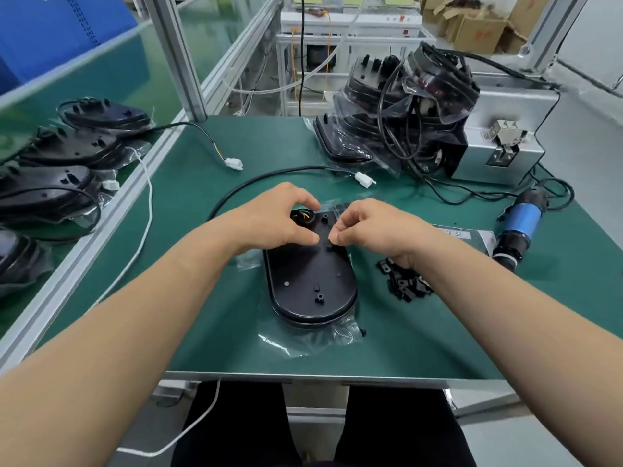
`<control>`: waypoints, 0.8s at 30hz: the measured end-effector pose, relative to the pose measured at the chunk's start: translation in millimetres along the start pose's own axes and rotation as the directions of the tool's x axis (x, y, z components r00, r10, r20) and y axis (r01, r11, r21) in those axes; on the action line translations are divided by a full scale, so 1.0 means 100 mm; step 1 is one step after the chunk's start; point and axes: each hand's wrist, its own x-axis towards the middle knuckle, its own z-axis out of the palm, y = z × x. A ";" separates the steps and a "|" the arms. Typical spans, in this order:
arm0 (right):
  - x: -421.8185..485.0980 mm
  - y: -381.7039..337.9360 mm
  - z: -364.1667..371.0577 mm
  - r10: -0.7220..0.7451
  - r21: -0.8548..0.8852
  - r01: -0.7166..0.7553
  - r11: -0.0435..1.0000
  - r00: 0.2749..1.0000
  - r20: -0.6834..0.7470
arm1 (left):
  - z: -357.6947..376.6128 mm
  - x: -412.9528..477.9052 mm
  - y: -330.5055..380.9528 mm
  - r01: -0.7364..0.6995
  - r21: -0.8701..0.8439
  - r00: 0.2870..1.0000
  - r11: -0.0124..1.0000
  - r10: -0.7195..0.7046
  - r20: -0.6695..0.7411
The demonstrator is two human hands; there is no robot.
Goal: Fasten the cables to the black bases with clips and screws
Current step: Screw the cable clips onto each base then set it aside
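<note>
A black oval base (312, 284) lies flat on the green mat in front of me, on a clear plastic bag. Its black cable (256, 183) curves away from the base's far end to a white connector (364, 179). My left hand (279, 220) curls over the far end of the base, fingers around the cable where coloured wires enter. My right hand (367, 227) hovers over the base beside it, thumb and fingers pinched together on something small and dark that I cannot make out. A pile of black clips (404, 281) lies just right of the base.
A blue electric screwdriver (521, 224) lies at the right. Behind it stands a grey screw feeder box (505, 129), with a stack of bagged bases and cables (397, 106) at the back. Several more bases (60, 156) lie on the left bench.
</note>
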 end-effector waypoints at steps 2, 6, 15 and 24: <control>0.00 -0.01 0.00 0.017 0.012 -0.017 1.000 1.000 -0.005 | 0.02 -0.01 0.01 0.007 -0.007 1.000 1.000 -0.007 -0.003; 0.01 -0.02 0.01 0.022 -0.025 -0.022 0.999 1.000 -0.017 | 0.05 0.00 0.02 0.027 0.032 1.000 0.999 -0.027 -0.007; 0.01 -0.04 0.04 -0.002 -0.074 0.001 0.997 1.000 -0.014 | 0.09 0.01 0.08 0.052 0.046 0.998 0.998 -0.051 -0.024; 0.00 -0.04 0.02 -0.014 -0.125 0.010 0.992 1.000 -0.025 | 0.17 0.03 0.14 0.096 0.074 0.994 0.993 -0.091 -0.066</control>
